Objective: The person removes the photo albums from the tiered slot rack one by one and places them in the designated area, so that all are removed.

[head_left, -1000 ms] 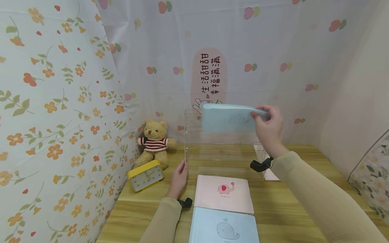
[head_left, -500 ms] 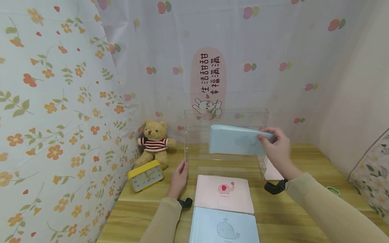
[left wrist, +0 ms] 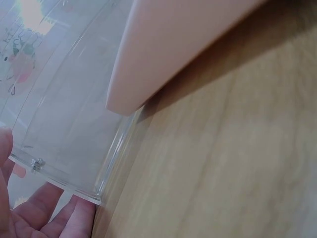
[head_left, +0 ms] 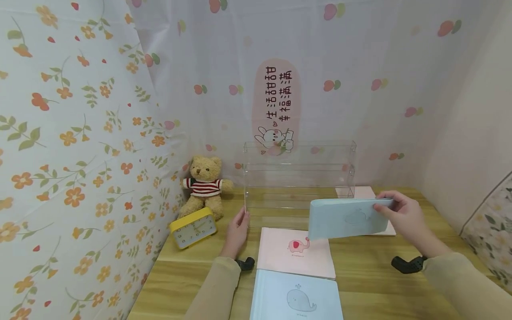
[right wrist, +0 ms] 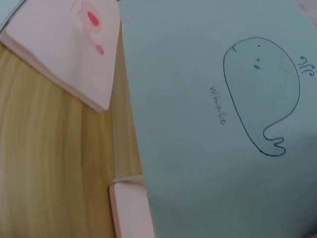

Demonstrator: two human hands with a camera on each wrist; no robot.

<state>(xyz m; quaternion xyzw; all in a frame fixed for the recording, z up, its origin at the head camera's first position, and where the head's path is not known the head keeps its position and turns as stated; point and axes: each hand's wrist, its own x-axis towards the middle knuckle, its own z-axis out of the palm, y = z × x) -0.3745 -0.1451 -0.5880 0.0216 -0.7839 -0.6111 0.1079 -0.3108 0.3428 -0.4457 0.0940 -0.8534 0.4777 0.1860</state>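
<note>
My right hand [head_left: 406, 218] pinches a light-blue notebook [head_left: 344, 220] by its right end and holds it up over the table. The whale drawing on its cover fills much of the right wrist view, where hardly any of the hand shows. My left hand [head_left: 236, 235] grips the lower left side of a clear acrylic rack [head_left: 246, 178], fingers behind the panel [left wrist: 74, 99] and thumb partly out of frame. In front of the rack lies a pink elephant notebook [head_left: 288, 262], with another light-blue whale notebook [head_left: 276, 295] nearer me.
A pink notebook [head_left: 362, 192] lies at the rack's right side, partly hidden by the held one. A yellow alarm clock [head_left: 194, 227] and a teddy bear [head_left: 205, 186] stand left of the rack. Patterned cloth [head_left: 80, 133] hangs along the left and back of the wooden table [head_left: 372, 284].
My right hand has brought the light-blue notebook down and to the right, from in front of the rack's top to low at its right front. The left hand has stayed on the rack.
</note>
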